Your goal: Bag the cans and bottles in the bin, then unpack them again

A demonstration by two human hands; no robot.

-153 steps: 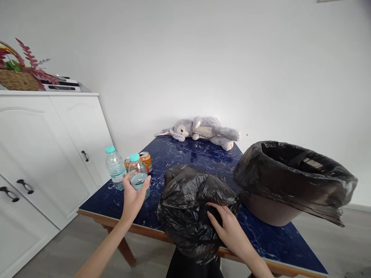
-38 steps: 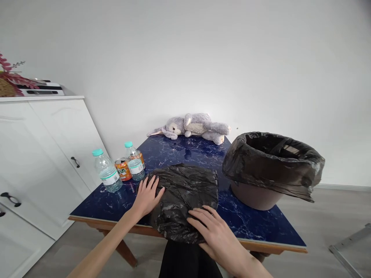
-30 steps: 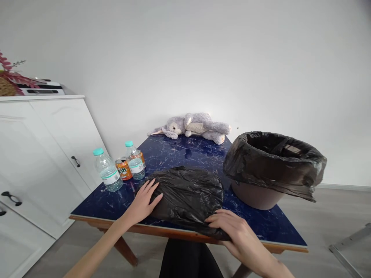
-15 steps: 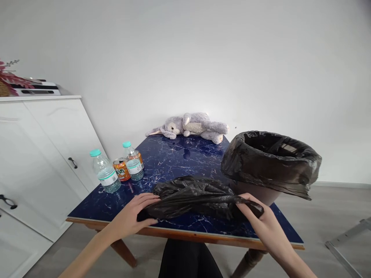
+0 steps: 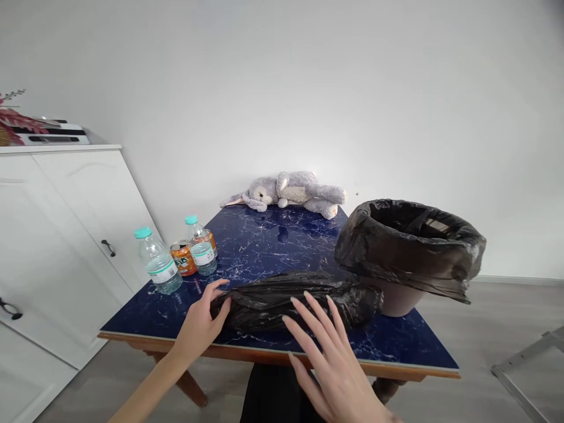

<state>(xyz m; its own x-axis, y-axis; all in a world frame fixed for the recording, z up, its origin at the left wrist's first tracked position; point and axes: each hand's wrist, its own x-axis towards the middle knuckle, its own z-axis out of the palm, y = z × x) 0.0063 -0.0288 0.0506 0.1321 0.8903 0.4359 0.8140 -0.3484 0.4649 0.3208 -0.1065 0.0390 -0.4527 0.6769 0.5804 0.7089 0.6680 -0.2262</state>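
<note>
A black plastic garbage bag [image 5: 268, 302], gathered into a long crumpled strip, lies along the near side of the blue marbled table [image 5: 255, 247]. My left hand [image 5: 203, 317] has its thumb and fingers closed around the bag's left end. With fingers spread, my right hand [image 5: 328, 355] hovers over or lightly touches the bag's middle near edge; which of the two, I cannot tell. Just beyond the bag's right end stands a bin [image 5: 399, 299], lined with another black bag [image 5: 396, 252] folded over its rim.
At the table's left edge stand two clear bottles [image 5: 163, 267] [image 5: 203, 252] with teal caps, beside orange cans [image 5: 183, 258]. A grey plush rabbit [image 5: 295, 191] lies at the back against the wall. A white cabinet [image 5: 66, 235] is on the left, a metal frame [image 5: 524, 370] at lower right.
My right hand has let go of the bag's right end and moved left to its middle, fingers spreading. The bag looks narrower and flatter. My left hand has shifted slightly left.
</note>
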